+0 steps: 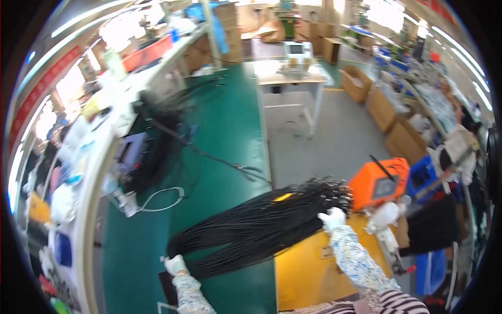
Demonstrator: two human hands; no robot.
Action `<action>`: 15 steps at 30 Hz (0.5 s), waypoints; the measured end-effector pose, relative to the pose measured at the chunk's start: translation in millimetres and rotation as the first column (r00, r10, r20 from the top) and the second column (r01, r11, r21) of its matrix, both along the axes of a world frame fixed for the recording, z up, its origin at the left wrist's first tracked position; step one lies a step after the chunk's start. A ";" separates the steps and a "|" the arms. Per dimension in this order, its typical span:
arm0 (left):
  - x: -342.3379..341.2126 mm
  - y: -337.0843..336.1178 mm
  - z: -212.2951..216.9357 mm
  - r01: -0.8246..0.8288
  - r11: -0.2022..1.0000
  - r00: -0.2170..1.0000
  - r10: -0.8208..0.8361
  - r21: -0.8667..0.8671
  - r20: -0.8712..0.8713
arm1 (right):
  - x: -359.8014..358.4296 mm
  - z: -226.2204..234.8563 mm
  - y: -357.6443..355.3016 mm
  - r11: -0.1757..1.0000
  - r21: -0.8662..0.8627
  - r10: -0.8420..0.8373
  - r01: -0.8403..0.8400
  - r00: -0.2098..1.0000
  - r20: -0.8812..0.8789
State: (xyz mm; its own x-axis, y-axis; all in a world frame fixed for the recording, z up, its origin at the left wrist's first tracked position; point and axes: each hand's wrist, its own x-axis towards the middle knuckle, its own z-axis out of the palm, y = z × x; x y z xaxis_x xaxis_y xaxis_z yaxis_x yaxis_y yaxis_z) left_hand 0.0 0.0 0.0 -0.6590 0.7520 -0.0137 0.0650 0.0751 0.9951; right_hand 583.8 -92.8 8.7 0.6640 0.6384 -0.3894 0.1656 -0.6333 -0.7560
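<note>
Your left hand [175,264], in a white glove with a floral sleeve, sits at the near end of the black cable bundle [256,222], where the cables fold back in a loop on the green desk [230,131]. The fingers look closed around that looped end, but the glove is small and blurred, so you can't tell how tight. Your right hand [333,218], also white-gloved, rests on top of the bundle near its far end, fingers curled down over the cables; whether it grips or just presses, cannot tell.

The bundle runs diagonally from lower left to upper right, lying partly on the green desk and partly over the yellow surface [308,267] beside it. Its far end, with small connectors, stops just beside the orange box with a screen [377,183].

Further up the desk: a loose single black cable [219,159], a white cable loop [164,199], and a dark heap of more cables [151,152] near a grey device [128,152]. Cardboard boxes [389,120] stand on the floor to your right. Another person [460,146] works at the right edge.
</note>
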 end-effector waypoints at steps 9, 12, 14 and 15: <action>-11.3 -0.4 -29.9 -0.359 0.730 0.852 0.002 -0.582 -0.523 | 7.6 41.1 -5.6 0.990 0.126 -0.042 0.062 0.988 -0.151; -34.1 1.2 -45.9 -0.182 0.908 0.950 0.063 -0.376 -0.306 | 16.4 65.8 -0.2 0.959 0.281 -0.031 0.044 0.998 -0.052; -46.0 5.9 -41.2 -0.162 0.890 0.967 0.057 -0.427 -0.249 | 37.6 53.7 7.8 0.949 0.314 -0.057 0.026 0.994 0.089; -52.7 8.3 -43.9 -0.185 0.864 0.977 0.108 -0.469 -0.185 | 49.2 47.9 12.9 0.949 0.314 -0.053 0.003 0.987 0.150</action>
